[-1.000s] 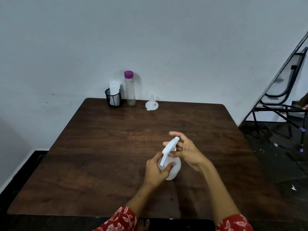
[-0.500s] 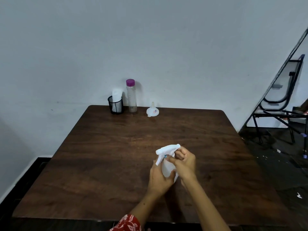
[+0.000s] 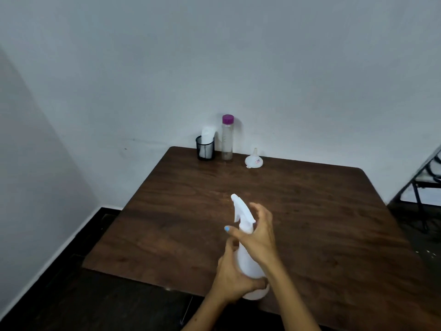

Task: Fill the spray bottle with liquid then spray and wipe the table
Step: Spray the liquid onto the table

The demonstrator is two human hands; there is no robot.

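Note:
A white spray bottle (image 3: 248, 263) stands near the front edge of the dark wooden table (image 3: 310, 211). My left hand (image 3: 232, 278) grips its round body from the left. My right hand (image 3: 259, 235) wraps round the neck just under the white trigger head (image 3: 242, 211), whose nozzle points away and to the left. At the table's back edge stand a clear bottle with a purple cap (image 3: 227, 139), a small white funnel (image 3: 254, 160) lying mouth down, and a black mesh cup holding white tissue (image 3: 205, 146).
A white wall runs behind the table and along the left. A black metal chair frame (image 3: 424, 185) stands to the right on the dark floor. The table's front edge lies close under my arms.
The trigger head has turned from pointing left to pointing away from me. My right hand has shifted round the neck, and the view has swung to the left and closer to the table.

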